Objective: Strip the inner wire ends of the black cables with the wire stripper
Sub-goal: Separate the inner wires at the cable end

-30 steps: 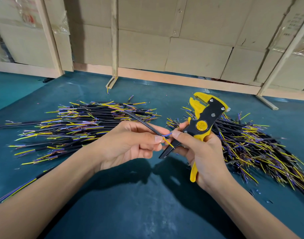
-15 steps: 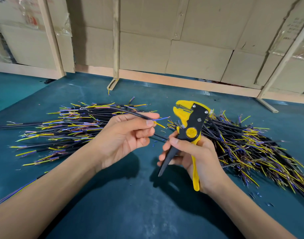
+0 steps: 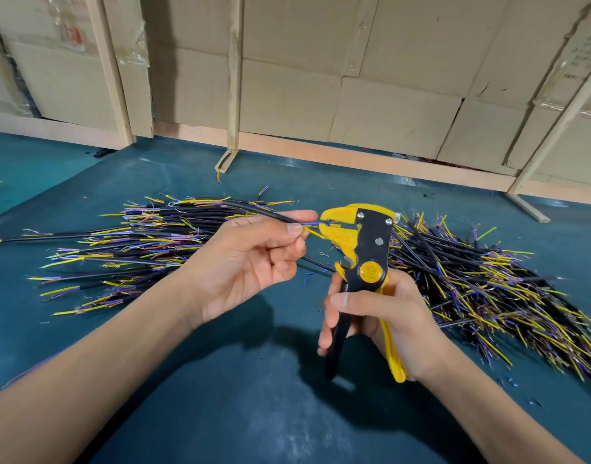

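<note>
Above the teal mat [image 3: 220, 413], the left hand [image 3: 253, 259] pinches 1 black cable [image 3: 270, 214] between thumb and forefinger, its blue wire [image 3: 315, 223] reaching into the yellow head of the wire stripper [image 3: 361, 262]. The right hand [image 3: 384, 323] grips the stripper's handles, fingers curled round them. 2 cable piles lie behind: left pile [image 3: 136, 249], right pile [image 3: 488, 289].

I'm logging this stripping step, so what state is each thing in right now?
Left hand: pinches one black cable.
Black cable: held off the table, blue wire end in the stripper's mouth.
Wire stripper: upright, handles spread, not squeezed.
Right hand: grips the stripper's handles.
Left pile of cables: lying on the table.
Right pile of cables: lying on the table.
</note>
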Demonstrator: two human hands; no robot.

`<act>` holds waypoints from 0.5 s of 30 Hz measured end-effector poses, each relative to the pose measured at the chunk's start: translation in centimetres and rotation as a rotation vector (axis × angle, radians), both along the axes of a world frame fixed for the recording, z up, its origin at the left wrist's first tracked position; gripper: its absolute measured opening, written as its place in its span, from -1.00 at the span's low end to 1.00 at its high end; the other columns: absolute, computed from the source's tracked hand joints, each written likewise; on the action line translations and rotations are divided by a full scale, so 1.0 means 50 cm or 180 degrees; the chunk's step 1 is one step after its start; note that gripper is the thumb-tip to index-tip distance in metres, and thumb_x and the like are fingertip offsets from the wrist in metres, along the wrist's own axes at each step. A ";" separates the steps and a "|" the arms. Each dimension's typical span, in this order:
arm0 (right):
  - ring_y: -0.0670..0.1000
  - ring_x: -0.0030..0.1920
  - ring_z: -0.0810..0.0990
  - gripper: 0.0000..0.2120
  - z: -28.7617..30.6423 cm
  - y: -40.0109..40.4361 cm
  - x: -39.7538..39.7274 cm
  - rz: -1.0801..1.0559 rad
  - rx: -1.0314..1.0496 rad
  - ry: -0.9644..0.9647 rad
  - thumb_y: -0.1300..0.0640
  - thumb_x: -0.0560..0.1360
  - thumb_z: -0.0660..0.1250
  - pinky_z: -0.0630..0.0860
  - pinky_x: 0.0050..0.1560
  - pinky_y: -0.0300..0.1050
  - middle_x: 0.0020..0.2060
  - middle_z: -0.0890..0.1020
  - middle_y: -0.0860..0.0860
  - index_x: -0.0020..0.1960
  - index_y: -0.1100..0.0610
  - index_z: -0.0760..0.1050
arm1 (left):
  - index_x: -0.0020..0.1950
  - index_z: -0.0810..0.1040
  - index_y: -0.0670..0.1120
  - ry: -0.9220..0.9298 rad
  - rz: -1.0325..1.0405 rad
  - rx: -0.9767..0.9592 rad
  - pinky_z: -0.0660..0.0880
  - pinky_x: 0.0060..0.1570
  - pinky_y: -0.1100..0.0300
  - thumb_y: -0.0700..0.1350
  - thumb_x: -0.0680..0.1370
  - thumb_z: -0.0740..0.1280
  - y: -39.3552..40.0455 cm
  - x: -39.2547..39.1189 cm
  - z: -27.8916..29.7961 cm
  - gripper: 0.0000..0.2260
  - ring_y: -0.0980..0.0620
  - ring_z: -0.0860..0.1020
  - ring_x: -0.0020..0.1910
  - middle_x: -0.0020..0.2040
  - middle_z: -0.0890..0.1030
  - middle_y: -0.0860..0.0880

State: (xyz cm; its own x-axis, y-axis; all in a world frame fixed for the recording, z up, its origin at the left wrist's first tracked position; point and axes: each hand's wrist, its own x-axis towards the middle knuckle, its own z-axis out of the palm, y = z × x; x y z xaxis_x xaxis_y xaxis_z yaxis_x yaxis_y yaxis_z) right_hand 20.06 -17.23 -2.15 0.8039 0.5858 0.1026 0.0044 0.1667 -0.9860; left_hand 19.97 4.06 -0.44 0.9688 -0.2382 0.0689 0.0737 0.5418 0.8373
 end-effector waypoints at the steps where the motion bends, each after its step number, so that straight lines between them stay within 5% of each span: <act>1: 0.27 -0.40 0.62 -0.93 0.001 -0.002 0.002 -0.0015 -0.0032 -0.0067 0.23 0.40 0.42 0.56 -0.25 0.32 -0.35 0.57 0.21 -0.20 0.23 0.57 | 0.10 0.71 -0.19 -0.0022 -0.0007 -0.0003 0.38 -0.35 0.30 -0.26 0.42 0.43 0.000 -0.001 0.000 -0.74 0.10 0.57 -0.30 -0.21 0.59 -0.05; 8: 0.13 -0.60 0.43 -0.85 -0.013 0.011 -0.005 -0.0588 0.0015 0.0029 0.11 0.15 0.41 0.44 -0.46 -0.08 -0.53 0.44 0.16 -0.39 0.17 0.49 | 0.07 0.71 -0.20 -0.0112 0.0286 0.0621 0.41 -0.36 0.28 -0.25 0.41 0.47 0.007 -0.001 0.015 -0.76 0.06 0.58 -0.31 -0.25 0.57 -0.10; 12: 0.32 -0.30 0.64 -0.90 -0.023 0.019 -0.005 -0.0396 0.0427 0.0360 0.19 0.40 0.40 0.49 -0.12 0.21 -0.28 0.59 0.25 -0.13 0.22 0.59 | -0.04 0.71 -0.19 -0.0067 0.0849 0.0610 0.39 -0.41 0.27 -0.27 0.43 0.45 0.011 -0.001 0.018 -0.86 0.03 0.55 -0.34 -0.32 0.54 -0.11; 15: 0.35 -0.25 0.65 -0.87 -0.027 0.017 -0.005 -0.0386 0.0392 0.0189 0.15 0.42 0.42 0.45 -0.06 0.29 -0.23 0.61 0.25 -0.08 0.20 0.61 | -0.04 0.69 -0.19 -0.0019 0.1102 0.0237 0.39 -0.41 0.25 -0.28 0.47 0.44 0.011 -0.001 0.015 -0.90 0.01 0.55 -0.32 -0.27 0.56 -0.14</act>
State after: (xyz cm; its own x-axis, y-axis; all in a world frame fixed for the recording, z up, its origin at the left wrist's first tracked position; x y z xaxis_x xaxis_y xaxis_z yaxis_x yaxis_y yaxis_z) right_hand 19.81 -16.37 -3.51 0.8746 0.4702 0.1180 -0.0257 0.2880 -0.9573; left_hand 19.90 4.61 0.31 0.9926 0.0998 0.0696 -0.1088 0.4712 0.8753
